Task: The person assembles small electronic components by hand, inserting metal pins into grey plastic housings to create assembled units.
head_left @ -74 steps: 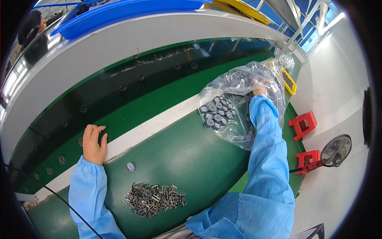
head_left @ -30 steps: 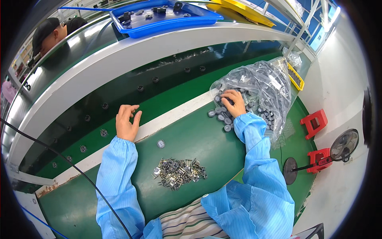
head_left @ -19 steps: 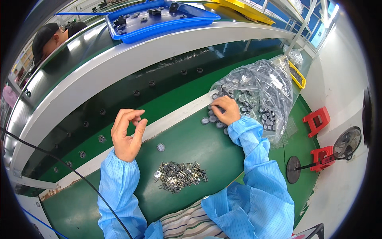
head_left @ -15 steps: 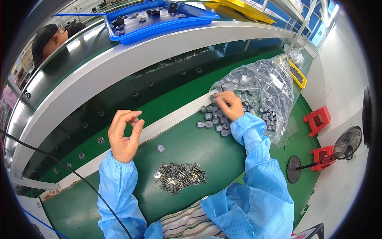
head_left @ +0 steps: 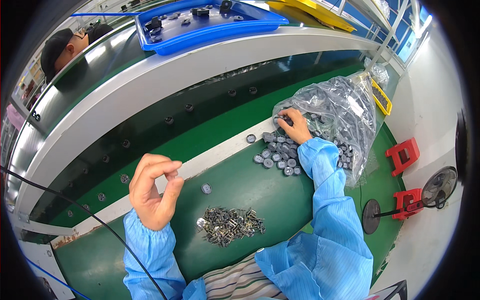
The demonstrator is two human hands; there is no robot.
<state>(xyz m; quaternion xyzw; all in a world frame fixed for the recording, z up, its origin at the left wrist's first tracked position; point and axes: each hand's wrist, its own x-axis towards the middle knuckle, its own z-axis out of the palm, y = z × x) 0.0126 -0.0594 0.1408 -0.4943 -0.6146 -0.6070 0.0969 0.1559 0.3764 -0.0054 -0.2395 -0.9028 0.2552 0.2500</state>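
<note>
My left hand (head_left: 153, 192) is held above the left part of the green bench. Its fingers curve toward the thumb with a gap, and nothing shows between them. My right hand (head_left: 296, 126) is at the mouth of a clear plastic bag (head_left: 335, 92). Its bent fingers and thumb close around a dark grey round plastic part (head_left: 287, 120), partly hidden by the fingers. Below that hand lies a heap of similar grey round parts (head_left: 276, 156). One grey round part (head_left: 206, 188) lies alone on the bench, beyond a pile of small metal-pinned pieces (head_left: 231, 226).
A single round part (head_left: 251, 138) rests on the white strip between bench and green conveyor (head_left: 210, 131), where several others sit spaced out. A blue tray (head_left: 215, 31) stands on the upper shelf. Red stools (head_left: 403, 156) and a fan (head_left: 438, 186) are at right. A black cable crosses the left.
A round part now lies on the white strip. My right hand has shifted slightly at the bag's mouth. The left hand has come lower and nearer to me.
</note>
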